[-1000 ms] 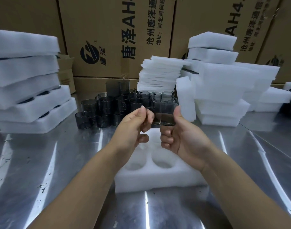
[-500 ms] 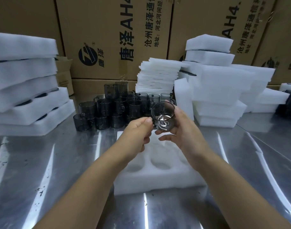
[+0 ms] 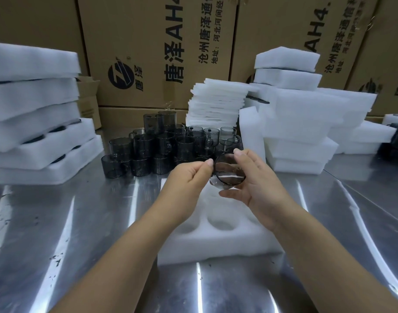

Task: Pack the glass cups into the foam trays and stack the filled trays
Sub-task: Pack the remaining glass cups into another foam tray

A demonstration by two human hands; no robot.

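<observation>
I hold one smoky glass cup (image 3: 229,172) in the air above a white foam tray (image 3: 218,245), its mouth tipped toward me. My left hand (image 3: 189,180) pinches the cup's left rim between thumb and fingers. My right hand (image 3: 256,177) cups its right side, thumb on the top rim and fingers under it. The tray lies flat on the steel table, and its visible round pockets hold nothing. Several more grey glass cups (image 3: 161,147) stand stacked in a cluster behind the tray.
Stacked foam trays (image 3: 35,123) with dark cups inside sit at the left. A pile of thin foam sheets (image 3: 216,105) and thick foam blocks (image 3: 306,123) stand at the back right. Cardboard boxes (image 3: 157,48) wall off the rear of the steel table (image 3: 58,222).
The cup has turned from upright to lying with its mouth toward me, and both hands have lowered it slightly toward the tray.
</observation>
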